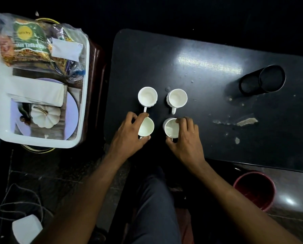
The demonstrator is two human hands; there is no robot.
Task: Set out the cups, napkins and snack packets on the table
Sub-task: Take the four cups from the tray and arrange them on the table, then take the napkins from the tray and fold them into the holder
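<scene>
Four white cups stand in a square on the black table [164,59]. The far-left cup [147,95] and far-right cup [177,98] are untouched, handles toward the person. The left grip [128,136] is curled round the near-left cup [147,126]; the right grip [187,138] holds the near-right cup [171,128] likewise. The cups appear to be glazed ceramic: light, stiff, smooth and liable to chip. They are best held round the body or by the handle. Napkins [36,90] and snack packets [29,43] lie in the white tray [84,85] beside the table, not yet set out. Both are judged soft and light; pinch them at an edge.
</scene>
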